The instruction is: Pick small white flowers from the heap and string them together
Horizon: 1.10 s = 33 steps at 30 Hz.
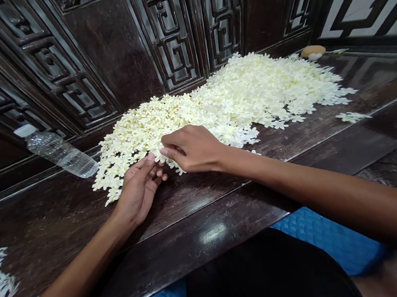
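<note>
A large heap of small white artificial-looking flowers (263, 85) spreads over the dark wooden bench (204, 204). At the near edge of this heap my two hands meet. My left hand (139, 188) is palm up, its thumb and forefinger pinched at a single white flower (158, 155). On the other side of that flower is my right hand (195, 150), its fingers curled in and its thumb against the petals. Whatever lies inside the curled right fingers is hidden. Loose flowers lie just behind and under both hands.
A clear plastic bottle with a white cap (62, 151) leans at the heap's left end, near the carved wooden back panel (113, 48). White strands (0, 285) lie at the far left. A yellowish rounded object (313, 51) sits at the back right. Below is blue woven material (328, 234).
</note>
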Each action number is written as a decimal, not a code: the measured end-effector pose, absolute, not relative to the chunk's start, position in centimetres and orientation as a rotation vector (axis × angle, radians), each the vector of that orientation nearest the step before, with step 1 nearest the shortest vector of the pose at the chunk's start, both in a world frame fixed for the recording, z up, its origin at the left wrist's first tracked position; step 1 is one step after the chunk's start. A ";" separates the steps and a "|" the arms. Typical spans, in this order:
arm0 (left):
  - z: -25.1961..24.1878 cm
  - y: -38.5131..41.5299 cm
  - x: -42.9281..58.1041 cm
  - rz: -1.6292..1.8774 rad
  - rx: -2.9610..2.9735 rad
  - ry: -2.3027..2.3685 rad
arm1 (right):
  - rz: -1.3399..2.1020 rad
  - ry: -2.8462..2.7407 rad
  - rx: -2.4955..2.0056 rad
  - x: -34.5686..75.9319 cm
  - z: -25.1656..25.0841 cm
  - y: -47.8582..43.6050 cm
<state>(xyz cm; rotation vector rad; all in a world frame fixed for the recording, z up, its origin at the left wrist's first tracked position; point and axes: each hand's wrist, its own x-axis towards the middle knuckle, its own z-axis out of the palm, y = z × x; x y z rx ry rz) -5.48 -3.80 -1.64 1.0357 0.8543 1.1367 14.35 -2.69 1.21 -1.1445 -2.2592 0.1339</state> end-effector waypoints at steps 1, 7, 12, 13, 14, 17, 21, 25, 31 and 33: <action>-1.7 -3.8 -5.5 1.139 1.053 0.862 | 0.157 -2.238 -1.159 14.3 1.2 -2.8; -1.8 -4.1 -5.4 1.117 1.104 0.849 | 0.171 -2.263 -1.093 13.5 0.4 -2.8; -1.7 -4.3 -5.2 1.093 1.067 0.830 | 0.036 -2.330 -1.029 13.4 0.2 -2.7; -1.6 -4.3 -5.2 1.093 1.059 0.825 | 0.014 -2.339 -1.021 13.5 0.3 -2.8; -1.6 -4.3 -5.2 1.094 1.052 0.820 | -0.005 -2.347 -1.018 13.6 0.4 -2.8; -1.5 -4.3 -5.1 1.105 1.032 0.822 | -0.038 -2.371 -1.063 14.0 0.9 -2.9; -1.4 -4.2 -5.1 1.132 1.023 0.858 | 0.041 -2.334 -1.220 14.4 1.2 -2.7; -1.5 -4.3 -5.1 1.138 1.061 0.860 | 0.169 -2.226 -1.166 14.1 0.7 -2.6; -1.7 -4.4 -5.2 1.106 1.062 0.837 | 0.142 -2.259 -1.066 13.2 0.0 -2.7; -1.7 -4.4 -5.2 1.099 1.044 0.819 | 0.108 -2.284 -1.070 13.1 0.0 -2.7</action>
